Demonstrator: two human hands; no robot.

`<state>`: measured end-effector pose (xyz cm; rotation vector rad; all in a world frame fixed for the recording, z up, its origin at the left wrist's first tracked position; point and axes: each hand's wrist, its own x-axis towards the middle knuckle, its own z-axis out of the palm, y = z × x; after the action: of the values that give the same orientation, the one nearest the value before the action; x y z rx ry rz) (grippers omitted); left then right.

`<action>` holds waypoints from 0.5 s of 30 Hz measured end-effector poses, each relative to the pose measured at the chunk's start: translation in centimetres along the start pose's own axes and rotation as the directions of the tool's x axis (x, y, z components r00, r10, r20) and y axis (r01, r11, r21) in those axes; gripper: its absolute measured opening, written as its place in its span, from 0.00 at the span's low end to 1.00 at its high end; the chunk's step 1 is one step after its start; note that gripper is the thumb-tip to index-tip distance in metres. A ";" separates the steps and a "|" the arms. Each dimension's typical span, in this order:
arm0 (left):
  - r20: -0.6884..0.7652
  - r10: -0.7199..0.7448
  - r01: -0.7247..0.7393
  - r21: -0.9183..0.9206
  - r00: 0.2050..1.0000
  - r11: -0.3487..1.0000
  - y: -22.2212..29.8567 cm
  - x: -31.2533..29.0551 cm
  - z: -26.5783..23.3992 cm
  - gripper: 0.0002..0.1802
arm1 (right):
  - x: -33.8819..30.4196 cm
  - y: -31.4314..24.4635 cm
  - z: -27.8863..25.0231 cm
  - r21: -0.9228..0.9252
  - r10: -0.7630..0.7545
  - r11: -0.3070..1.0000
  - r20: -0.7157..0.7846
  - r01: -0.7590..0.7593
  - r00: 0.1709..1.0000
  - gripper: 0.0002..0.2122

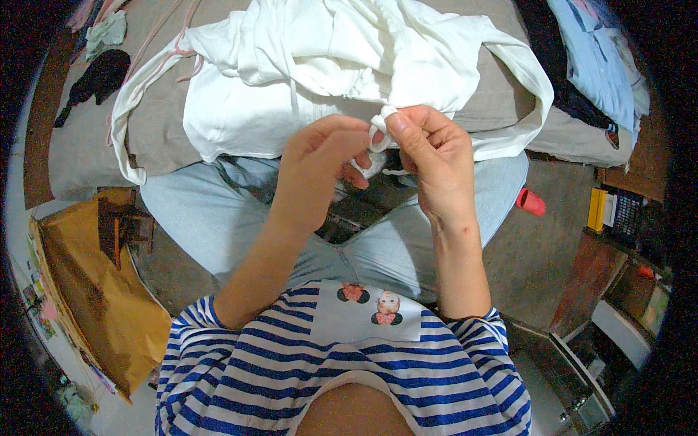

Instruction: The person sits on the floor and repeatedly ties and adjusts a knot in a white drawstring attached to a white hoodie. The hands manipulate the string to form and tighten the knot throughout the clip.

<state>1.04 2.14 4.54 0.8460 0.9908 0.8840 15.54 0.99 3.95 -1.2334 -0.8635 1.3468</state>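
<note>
- Your left hand (320, 163) is curled in a tight grip on a small end of the white cloth (305, 80), close to your lap.
- Your right hand (432, 156) pinches a little twisted bit of the same cloth (384, 116) between thumb and finger, just beside the left hand.
- The white cloth is soft, thin and wrinkly. Most of it lies bunched on the grey cushion (156, 138) in front of your knees.
- A long white strap (534, 94) loops out from the cloth on the right.
- Your legs are in pale blue jeans (211, 218), and your shirt (291, 363) has blue and white stripes.
- A crinkly brown paper bag (94, 291) sits by your left side.
- A small red thing (531, 201) lies on the floor to the right.
</note>
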 end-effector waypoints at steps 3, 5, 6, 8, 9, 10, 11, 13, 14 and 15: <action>0.081 -0.006 0.015 -0.113 0.997 0.994 -0.5 0.4 -0.7 0.10 | 0.0 -0.2 0.1 0.021 0.009 1.000 0.021 -0.009 1.000 0.07; 0.048 -0.074 0.084 -0.268 0.996 0.960 -0.4 0.3 -0.2 0.12 | 0.0 -0.1 0.1 0.024 0.011 1.000 0.022 -0.012 1.000 0.07; 0.061 -0.085 0.099 -0.278 0.995 0.956 -0.4 0.3 -0.1 0.12 | 0.0 0.0 0.1 0.020 -0.007 1.000 0.019 0.006 1.000 0.07; 0.086 -0.106 0.127 -0.298 0.991 0.946 -0.6 0.3 0.0 0.12 | 0.0 0.2 0.2 0.013 -0.042 0.999 0.013 0.042 0.999 0.07; 0.118 -0.122 0.152 -0.293 0.986 0.944 -0.6 0.4 0.0 0.12 | 0.0 0.2 0.1 0.013 -0.030 0.999 0.020 0.030 0.999 0.07; 0.150 -0.138 0.176 -0.288 0.979 0.941 -0.8 0.6 -0.1 0.12 | 0.0 0.1 -0.1 0.012 -0.017 1.000 0.027 0.017 0.999 0.07; 0.181 -0.153 0.200 -0.283 0.972 0.938 -0.9 0.8 -0.2 0.13 | 0.0 0.0 -0.2 0.011 -0.005 1.000 0.034 0.004 0.999 0.07; 0.194 -0.123 0.171 -0.254 0.973 0.952 -1.2 1.1 -0.5 0.13 | 0.0 0.0 -0.2 0.003 0.005 1.000 0.041 -0.005 0.999 0.07; 0.201 -0.108 0.156 -0.240 0.974 0.958 -1.3 1.1 -0.5 0.13 | -0.1 -0.1 -0.2 -0.001 0.010 1.000 0.044 -0.010 0.999 0.07; 0.174 -0.075 0.116 -0.236 0.982 0.965 -1.3 1.2 -0.4 0.12 | -0.1 -0.2 -0.2 -0.003 0.016 1.000 0.045 -0.015 0.999 0.07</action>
<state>1.24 2.75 2.87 0.6432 0.7546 0.8204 15.75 0.90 4.15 -1.2181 -0.8895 1.3909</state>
